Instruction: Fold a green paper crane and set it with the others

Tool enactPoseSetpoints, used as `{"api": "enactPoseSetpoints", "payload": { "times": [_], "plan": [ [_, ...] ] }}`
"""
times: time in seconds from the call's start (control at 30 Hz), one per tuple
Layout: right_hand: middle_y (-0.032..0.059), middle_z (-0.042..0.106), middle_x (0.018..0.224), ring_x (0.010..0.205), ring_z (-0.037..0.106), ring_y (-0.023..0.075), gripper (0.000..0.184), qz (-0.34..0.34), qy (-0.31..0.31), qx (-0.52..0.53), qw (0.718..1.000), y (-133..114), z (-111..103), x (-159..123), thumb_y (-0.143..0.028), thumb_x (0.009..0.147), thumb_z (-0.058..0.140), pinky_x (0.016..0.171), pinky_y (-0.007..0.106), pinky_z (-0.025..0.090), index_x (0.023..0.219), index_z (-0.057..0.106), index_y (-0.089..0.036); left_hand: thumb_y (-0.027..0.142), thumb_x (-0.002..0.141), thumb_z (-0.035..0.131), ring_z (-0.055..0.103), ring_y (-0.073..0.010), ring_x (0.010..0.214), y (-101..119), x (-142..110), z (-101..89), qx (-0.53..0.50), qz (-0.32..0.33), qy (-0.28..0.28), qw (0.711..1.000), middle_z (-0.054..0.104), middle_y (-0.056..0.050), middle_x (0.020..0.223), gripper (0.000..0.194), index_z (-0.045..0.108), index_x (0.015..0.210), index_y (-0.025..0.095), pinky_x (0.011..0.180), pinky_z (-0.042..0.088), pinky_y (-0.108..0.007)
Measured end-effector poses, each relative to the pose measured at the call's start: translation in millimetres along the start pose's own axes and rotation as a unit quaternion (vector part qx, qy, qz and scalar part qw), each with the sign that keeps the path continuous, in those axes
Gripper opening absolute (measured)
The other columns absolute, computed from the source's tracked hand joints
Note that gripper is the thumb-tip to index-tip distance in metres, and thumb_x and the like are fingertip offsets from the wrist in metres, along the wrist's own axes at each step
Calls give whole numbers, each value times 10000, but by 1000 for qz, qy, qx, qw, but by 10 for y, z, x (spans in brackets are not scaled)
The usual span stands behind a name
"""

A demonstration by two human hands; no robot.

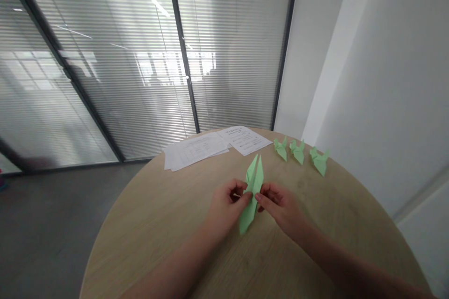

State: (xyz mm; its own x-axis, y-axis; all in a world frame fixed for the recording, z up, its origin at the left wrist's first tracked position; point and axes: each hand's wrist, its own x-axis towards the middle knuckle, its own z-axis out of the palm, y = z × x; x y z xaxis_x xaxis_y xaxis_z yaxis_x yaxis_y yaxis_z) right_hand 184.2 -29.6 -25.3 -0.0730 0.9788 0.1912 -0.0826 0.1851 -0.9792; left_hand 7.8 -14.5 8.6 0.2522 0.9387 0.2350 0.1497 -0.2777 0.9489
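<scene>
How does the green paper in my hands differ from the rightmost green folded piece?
The held paper is long and narrow; the rightmost piece is squat and splayed. The held paper sits between your left hand and right hand; the rightmost piece rests untouched on the table. Both are folded and light green.

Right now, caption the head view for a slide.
Left hand and right hand hold folded green paper at a table with three origami birds.
</scene>
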Motion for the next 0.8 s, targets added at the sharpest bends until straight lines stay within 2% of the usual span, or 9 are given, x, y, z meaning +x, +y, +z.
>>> {"api": "enactPoseSetpoints", "payload": {
  "times": [0.1,0.2,0.3,0.4,0.5,0.63,0.8],
  "plan": [
    [20,655,744,678,628,166,381,-7,0,-25,1000,3,0,3,-560,797,781,651,296,536,830,658,-201,365,732,767,547,-139,647,-3,31,0,-48,-17,17,999,589,9,707,239,658,821,172,615,426,-265],
    [28,665,777,700,633,173,340,-11,2,-42,999,-2,-3,1,-536,822,743,654,298,537,868,663,-209,435,734,786,537,-132,617,9,37,-3,-87,-41,14,995,593,13,678,306,646,806,173,593,419,-259],
    [37,681,817,740,647,185,292,-21,6,-61,998,-8,-2,-1,-495,831,718,666,302,542,913,669,-219,491,764,763,528,-129,586,13,31,-4,-83,-59,12,995,582,16,641,339,642,763,175,567,424,-258],
    [39,688,846,755,647,185,262,-26,2,-71,997,-16,5,-1,-444,811,734,660,295,532,934,668,-224,469,766,764,544,-133,591,-11,31,-4,-62,-53,17,997,594,10,638,320,650,750,171,568,439,-260],
    [36,694,853,753,649,183,277,-20,-3,-49,999,-32,5,3,-433,782,771,658,294,533,931,664,-225,424,755,782,567,-131,607,-46,38,-2,-68,-42,24,997,643,-5,678,287,646,777,172,567,433,-248],
    [41,727,848,762,682,196,331,21,-18,-1,1000,-46,-19,22,-468,766,804,709,324,568,955,693,-219,405,748,797,588,-135,599,-52,46,3,-106,-56,20,993,671,-3,683,295,631,843,181,560,450,-246],
    [40,739,826,757,694,197,339,36,-2,1,999,-30,-40,42,-482,731,841,724,330,576,891,710,-214,416,723,829,604,-139,635,-23,60,-7,-110,-61,5,992,685,-8,732,332,647,862,176,579,464,-249]
  ]
}}
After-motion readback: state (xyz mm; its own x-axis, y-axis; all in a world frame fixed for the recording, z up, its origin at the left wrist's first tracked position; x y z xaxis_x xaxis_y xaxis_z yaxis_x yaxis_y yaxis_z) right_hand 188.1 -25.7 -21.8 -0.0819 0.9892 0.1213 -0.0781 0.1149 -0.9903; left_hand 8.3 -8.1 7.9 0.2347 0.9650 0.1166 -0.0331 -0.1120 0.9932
